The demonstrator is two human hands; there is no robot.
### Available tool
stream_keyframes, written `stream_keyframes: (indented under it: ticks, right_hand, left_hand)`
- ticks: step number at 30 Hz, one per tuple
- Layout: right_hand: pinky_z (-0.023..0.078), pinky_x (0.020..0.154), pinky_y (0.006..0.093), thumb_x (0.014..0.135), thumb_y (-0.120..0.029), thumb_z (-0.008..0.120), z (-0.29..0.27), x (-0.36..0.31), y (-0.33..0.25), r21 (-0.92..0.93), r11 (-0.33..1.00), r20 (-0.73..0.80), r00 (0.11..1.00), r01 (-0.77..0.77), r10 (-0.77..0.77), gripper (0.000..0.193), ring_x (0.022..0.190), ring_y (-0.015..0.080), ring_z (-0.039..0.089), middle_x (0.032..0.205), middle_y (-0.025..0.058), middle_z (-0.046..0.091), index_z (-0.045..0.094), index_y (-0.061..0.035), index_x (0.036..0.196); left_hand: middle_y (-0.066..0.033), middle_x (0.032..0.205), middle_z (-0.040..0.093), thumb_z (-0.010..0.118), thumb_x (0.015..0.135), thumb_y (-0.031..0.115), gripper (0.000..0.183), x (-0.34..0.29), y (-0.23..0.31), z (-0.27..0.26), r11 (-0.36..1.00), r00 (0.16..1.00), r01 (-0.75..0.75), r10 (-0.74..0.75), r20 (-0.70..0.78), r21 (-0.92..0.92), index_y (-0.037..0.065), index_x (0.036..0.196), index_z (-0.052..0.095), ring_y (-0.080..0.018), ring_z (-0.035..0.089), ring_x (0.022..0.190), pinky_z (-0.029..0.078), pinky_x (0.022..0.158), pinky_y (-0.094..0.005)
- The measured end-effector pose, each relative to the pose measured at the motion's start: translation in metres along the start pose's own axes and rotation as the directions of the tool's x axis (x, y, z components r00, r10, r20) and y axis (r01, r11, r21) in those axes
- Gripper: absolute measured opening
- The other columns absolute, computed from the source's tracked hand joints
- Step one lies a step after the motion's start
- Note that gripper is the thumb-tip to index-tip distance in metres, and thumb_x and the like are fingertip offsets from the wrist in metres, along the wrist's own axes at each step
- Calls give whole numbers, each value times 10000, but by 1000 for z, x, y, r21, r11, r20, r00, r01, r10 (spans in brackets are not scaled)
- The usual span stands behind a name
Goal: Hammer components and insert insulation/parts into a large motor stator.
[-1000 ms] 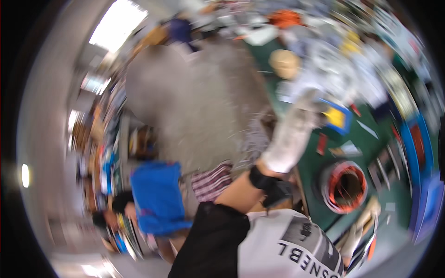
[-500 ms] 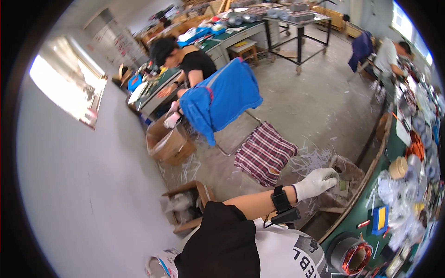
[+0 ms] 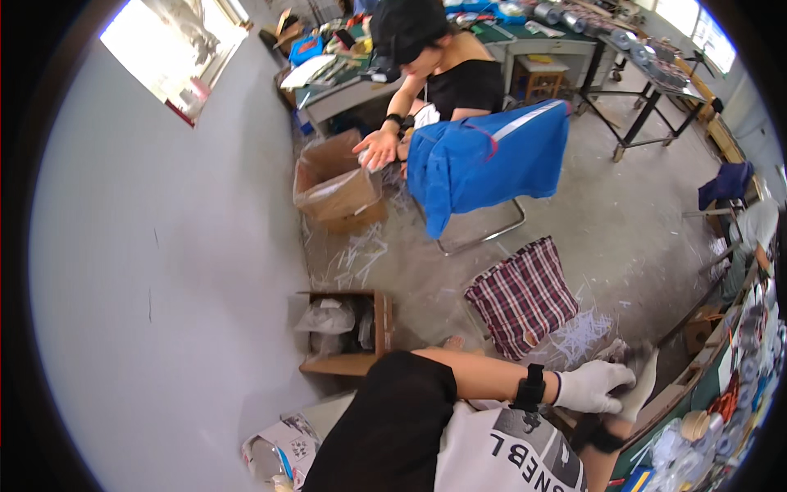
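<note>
My left hand [image 3: 592, 387], in a white knitted glove, reaches across to my right hand. Its fingers and thumb are bent together on the cuff side of the white glove [image 3: 638, 398] that my right hand [image 3: 644, 384] wears. Motion blurs the right hand, and its fingers do not show clearly. A black band [image 3: 531, 389] circles my left wrist, and another dark band [image 3: 602, 435] is on the right forearm. Both hands are beside the edge of the green bench [image 3: 643, 455].
A plaid cushioned seat [image 3: 525, 295] and paper strips [image 3: 582, 336] lie ahead. Beyond stands a chair with a blue jacket [image 3: 492, 156]. A co-worker's bare hand [image 3: 379, 149] is over a lined carton [image 3: 336, 184]. An open box [image 3: 344, 328] sits left, by the wall.
The view has turned, shifting the room. My right hand has come into view and meets the left. The co-worker's hand has moved off the desk to above the carton.
</note>
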State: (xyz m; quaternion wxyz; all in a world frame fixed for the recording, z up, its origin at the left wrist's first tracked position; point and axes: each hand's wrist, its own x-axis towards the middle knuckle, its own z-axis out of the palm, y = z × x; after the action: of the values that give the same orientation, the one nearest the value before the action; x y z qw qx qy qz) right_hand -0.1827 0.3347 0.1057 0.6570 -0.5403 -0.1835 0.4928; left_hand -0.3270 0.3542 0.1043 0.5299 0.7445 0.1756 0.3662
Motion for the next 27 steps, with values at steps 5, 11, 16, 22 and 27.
stream_keyframes:
  ticks: [5,11,16,22,27]
  right_hand:
    - [402,784,311,984,-372,445,87,71,49,-60,985,96,981,-163,168,361,827,169,509,923,50,551,534,-40,1095]
    - [434,698,305,921,-249,505,188,92,118,-223,898,186,888,-379,421,245,711,170,527,794,43,557,570,-22,988]
    - [488,696,299,903,-127,533,196,95,197,-239,830,285,780,-504,557,155,750,184,594,832,83,626,601,-7,974]
    - [403,981,290,885,-47,474,288,27,183,-346,853,428,744,-389,513,360,1116,189,533,1179,97,574,515,26,1236]
    - [410,991,320,864,-22,415,338,33,196,-228,854,399,756,-467,519,418,1121,214,538,1199,123,560,458,45,1274]
  left_hand:
    - [-151,949,554,687,726,191,393,-16,-12,-81,989,951,64,-20,-309,134,34,1049,527,-359,569,929,454,835,-420]
    - [-85,764,563,625,726,151,184,-54,-37,-146,801,886,250,36,-461,543,53,851,530,-295,595,695,483,610,-382]
    - [-125,794,610,592,762,124,84,-85,-63,-190,808,642,499,-102,-760,313,69,825,580,-308,619,733,498,640,-400]
    - [-161,877,632,590,774,98,133,-126,-106,-253,782,431,618,-252,-866,81,49,898,592,-361,617,819,496,695,-445]
    - [-165,880,610,576,818,145,183,-141,-92,-314,895,476,445,-277,-835,-43,39,966,591,-369,603,825,484,731,-435]
